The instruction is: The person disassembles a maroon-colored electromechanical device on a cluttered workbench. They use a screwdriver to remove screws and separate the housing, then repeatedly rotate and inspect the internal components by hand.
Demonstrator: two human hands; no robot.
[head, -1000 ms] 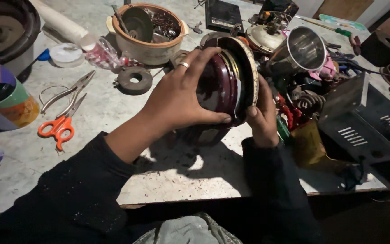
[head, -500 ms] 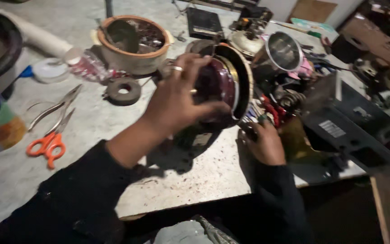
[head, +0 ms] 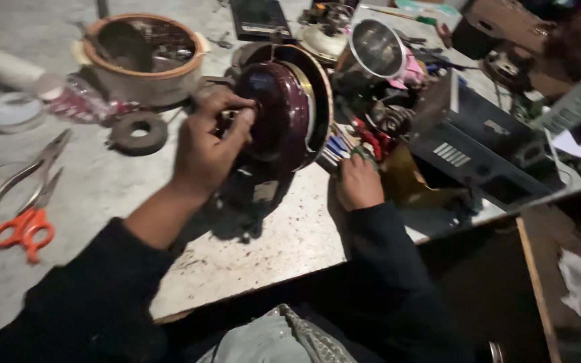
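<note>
Head camera looks down on a crowded grey counter (head: 102,195). At its middle stands a round dark-red appliance body (head: 274,114), tipped on its side with the domed bottom facing the person. The left hand (head: 206,151) lies on its left side, fingers curled and pressed against the shell in a holding grip. The right hand (head: 358,183) is lower, just right of the body, with fingers closed on the end of a bundle of coloured wires (head: 344,144); whether it pinches them tightly I cannot tell.

Right of the body the way is blocked. A heap of small parts with a shiny metal cup (head: 376,48) stands close behind the wires, and a dark metal box with vent slots (head: 485,144) lies further right, reaching to the counter edge. Behind the body is a flat black device (head: 258,19). To the left stand a round cooker base with brown rim (head: 141,59), and in front of it a dark ring (head: 138,133) lies flat. Pliers (head: 31,171) and orange-handled scissors (head: 25,225) lie near the left edge. A small pale label is on the lower part of the red body, too blurred to tell more.

Open room is mainly on the bare counter between the scissors and the body, and along the near edge in front of the person.
</note>
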